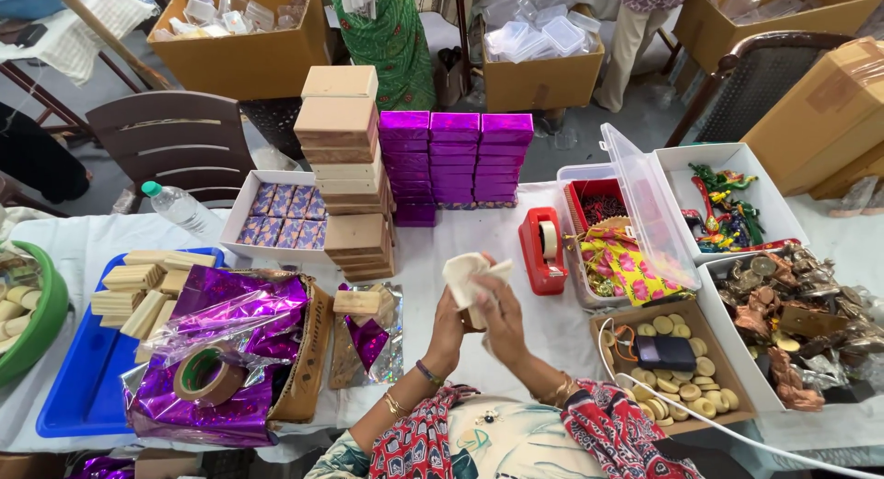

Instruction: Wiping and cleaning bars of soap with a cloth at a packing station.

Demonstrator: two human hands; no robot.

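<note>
Both my hands are raised together over the white-covered table [552, 322]. My left hand [447, 332] and my right hand [505, 321] hold a small wooden block wrapped in a white cloth [465, 274], which pokes out above my fingers. To the left, a wooden block [356, 301] lies on a sheet of purple foil [368, 339]. A red tape dispenser [543, 249] stands just right of my hands.
A tall stack of wooden boxes [345, 166] and purple foil boxes [456, 161] stand behind. A blue tray [87, 387] with wooden blocks, purple foil sheets and a tape roll [207, 375] lie left. Trays of trinkets and round tokens [677, 368] sit right. Cardboard cartons and chairs are beyond.
</note>
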